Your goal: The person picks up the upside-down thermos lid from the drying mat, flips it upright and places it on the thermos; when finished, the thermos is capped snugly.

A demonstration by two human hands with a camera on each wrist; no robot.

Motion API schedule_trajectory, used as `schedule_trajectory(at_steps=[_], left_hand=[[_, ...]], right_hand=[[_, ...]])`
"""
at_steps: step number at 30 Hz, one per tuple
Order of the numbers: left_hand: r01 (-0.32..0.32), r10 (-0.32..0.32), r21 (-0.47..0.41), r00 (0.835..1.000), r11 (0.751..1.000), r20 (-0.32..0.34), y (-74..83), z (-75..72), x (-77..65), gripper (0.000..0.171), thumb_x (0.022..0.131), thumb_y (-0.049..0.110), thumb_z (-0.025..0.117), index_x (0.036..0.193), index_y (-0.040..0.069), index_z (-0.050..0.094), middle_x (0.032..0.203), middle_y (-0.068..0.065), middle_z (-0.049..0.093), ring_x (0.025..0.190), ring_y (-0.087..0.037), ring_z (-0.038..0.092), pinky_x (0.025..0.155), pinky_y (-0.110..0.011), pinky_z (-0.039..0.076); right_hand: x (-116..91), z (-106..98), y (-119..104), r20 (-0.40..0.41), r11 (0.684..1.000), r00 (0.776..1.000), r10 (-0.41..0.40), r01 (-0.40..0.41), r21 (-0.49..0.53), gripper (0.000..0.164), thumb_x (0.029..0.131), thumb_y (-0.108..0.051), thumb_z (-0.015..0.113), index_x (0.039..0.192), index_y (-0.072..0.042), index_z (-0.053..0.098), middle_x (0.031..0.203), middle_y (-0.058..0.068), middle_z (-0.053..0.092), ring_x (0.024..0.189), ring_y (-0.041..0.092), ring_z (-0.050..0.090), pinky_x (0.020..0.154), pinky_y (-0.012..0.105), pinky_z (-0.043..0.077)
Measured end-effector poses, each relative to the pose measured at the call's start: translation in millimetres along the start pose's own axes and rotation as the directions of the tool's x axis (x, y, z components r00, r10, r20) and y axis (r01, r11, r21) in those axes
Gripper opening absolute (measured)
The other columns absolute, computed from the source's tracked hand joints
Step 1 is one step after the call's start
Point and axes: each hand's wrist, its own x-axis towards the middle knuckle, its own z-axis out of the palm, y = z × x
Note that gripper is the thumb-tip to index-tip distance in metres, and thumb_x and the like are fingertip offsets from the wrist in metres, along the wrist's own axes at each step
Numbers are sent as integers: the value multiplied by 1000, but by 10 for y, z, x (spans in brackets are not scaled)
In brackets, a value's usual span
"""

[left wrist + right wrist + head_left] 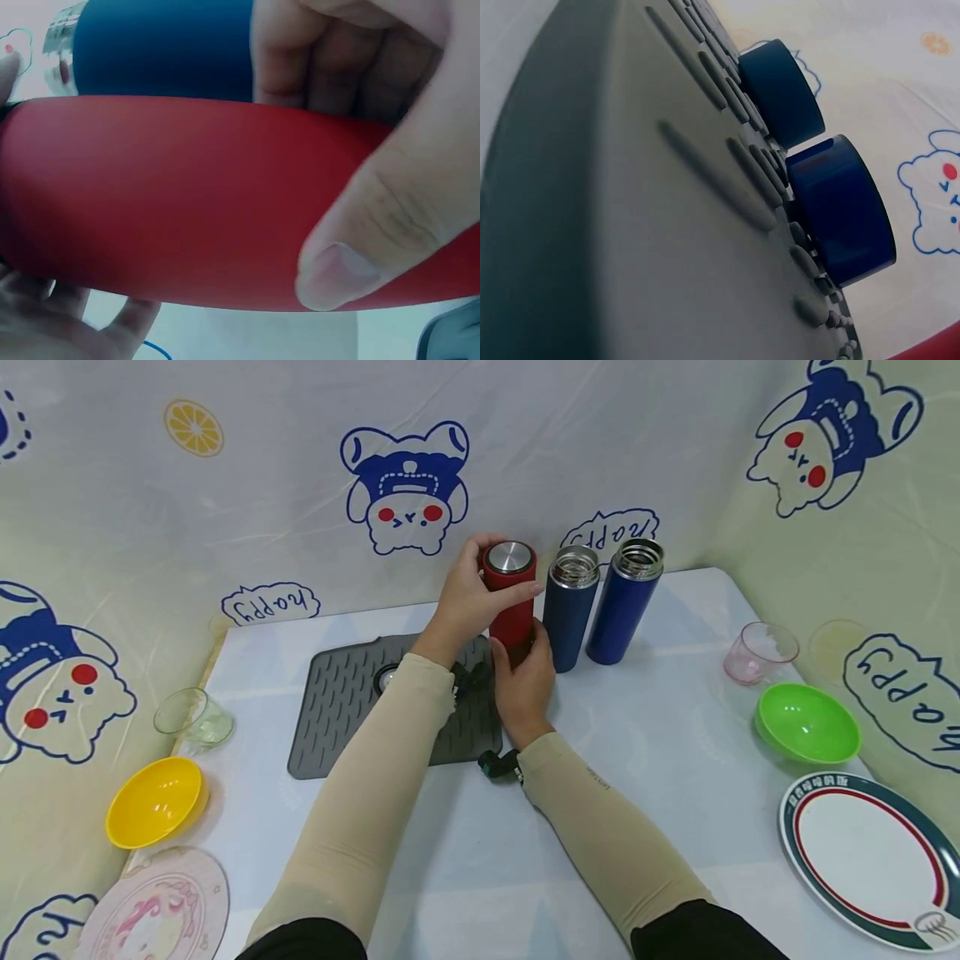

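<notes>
A red insulated bottle (512, 625) stands upright behind the grey ribbed mat (337, 710), with a silver disc ringed in black on top. My left hand (471, 603) grips it near the top, thumb across its front. Lower down, my right hand (523, 689) holds the body, thumb on one side and fingers round the other. The left wrist view shows the red body (165, 202) close up, between both hands. On the mat sit a teal lid (782, 94) and a dark blue lid (841, 210); a round black-and-silver top (385, 678) is partly covered by my left forearm.
Two lidless bottles, slate blue (567, 618) and bright blue (624, 606), stand close right of the red one. Glass (195, 717), yellow bowl (157, 803) and pink plate (161, 902) line the left; pink glass (757, 653), green bowl (808, 722) and green-rimmed plate (862, 868) the right.
</notes>
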Motion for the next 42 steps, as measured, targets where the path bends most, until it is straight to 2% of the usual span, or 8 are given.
schedule_trajectory(at_steps=[6,13,16,20,25,32,39,42], left_hand=[[10,-10,-10,998,1000,62,0,-40,-3,73,79,13,74,140,15,34,132,-1,45,117,-15,45,90,-34,46],[-60,61,11,993,998,-105,-3,-19,-45,73,73,18,81,134,11,42,126,-1,49,113,-15,46,88,-29,46],[-98,96,-31,993,995,-73,-27,-35,-48,68,76,10,77,135,7,43,126,-3,51,113,-16,49,90,-31,46],[-65,64,-43,997,997,-32,-30,-32,-47,73,77,12,77,139,10,39,132,-1,47,115,-15,47,90,-33,46],[-33,33,7,996,999,-87,5,-15,-55,75,73,21,82,136,13,42,127,1,50,111,-14,49,88,-29,47],[-66,66,-33,998,997,-6,-8,-102,-36,76,77,11,77,141,12,37,131,-2,50,115,-17,49,95,-34,42],[-76,78,28,995,997,-56,10,-77,-18,78,74,18,81,139,12,40,128,-3,50,112,-18,49,88,-30,46],[-73,73,23,997,997,-26,24,-113,-17,76,75,16,80,139,13,41,127,-2,52,112,-17,50,90,-31,45]], right_hand=[[-10,7,-1,-2,1000,1000,-10,10,-1,63,89,-39,63,140,-13,37,132,-1,48,116,11,46,96,31,39],[-12,18,-18,6,1000,1000,4,-4,1,63,89,-39,63,140,-14,36,131,-2,48,116,9,45,95,30,40],[-15,22,-15,1,1000,1000,-6,6,-1,63,89,-38,63,140,-13,36,131,-1,48,115,10,45,94,30,41],[-20,21,-15,3,1000,1000,-11,11,5,63,89,-37,64,140,-12,36,131,-1,48,116,10,45,95,30,40],[-29,19,-30,15,1000,1000,18,-18,6,63,89,-39,63,141,-15,35,132,-3,47,117,8,44,96,28,40],[-34,12,-27,30,999,999,30,-30,-13,65,90,-41,60,143,-17,31,135,-4,44,120,7,42,98,29,37],[-16,3,-18,29,999,999,35,-34,-7,64,90,-40,61,143,-17,32,134,-5,45,119,7,42,97,27,38],[-11,-2,-16,31,1000,999,30,-30,-5,64,90,-40,61,142,-17,32,134,-4,45,118,7,43,96,28,39]])
